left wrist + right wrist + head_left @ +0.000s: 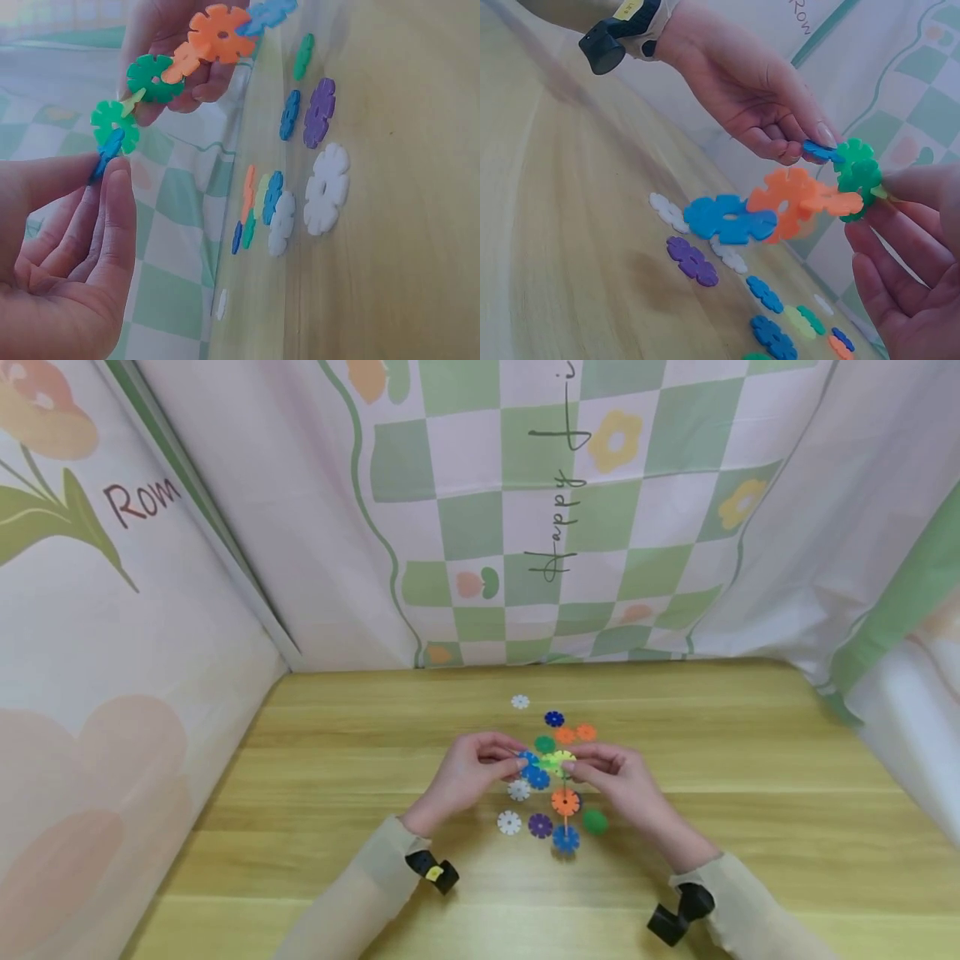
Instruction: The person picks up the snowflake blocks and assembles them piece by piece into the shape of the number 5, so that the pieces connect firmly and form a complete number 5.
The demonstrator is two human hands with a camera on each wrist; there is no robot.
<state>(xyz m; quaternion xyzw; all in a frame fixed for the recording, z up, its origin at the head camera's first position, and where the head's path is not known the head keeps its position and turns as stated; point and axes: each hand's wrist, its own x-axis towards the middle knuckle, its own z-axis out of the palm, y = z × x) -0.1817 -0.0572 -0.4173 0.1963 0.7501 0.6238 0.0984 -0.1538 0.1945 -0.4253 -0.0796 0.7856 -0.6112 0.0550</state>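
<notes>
Both hands hold a chain of slotted plastic snowflake discs above the table. My left hand [468,772] pinches a blue disc [107,155] at one end between thumb and fingers. Joined to it is a light green disc [115,126]. My right hand [618,777] pinches the chain by a yellow disc [882,193] beside a green disc [857,178]; the fingers partly cover the yellow one. From there two orange discs, the bigger orange disc [217,34] among them, and a blue end disc [724,219] hang toward the front.
Loose discs lie on the wooden table [315,793] under and behind the hands: a purple disc [540,825], a green disc [596,822], a dark blue disc [554,718], an orange disc [587,732] and several white ones, such as the white disc [509,822]. A patterned curtain [540,527] stands behind.
</notes>
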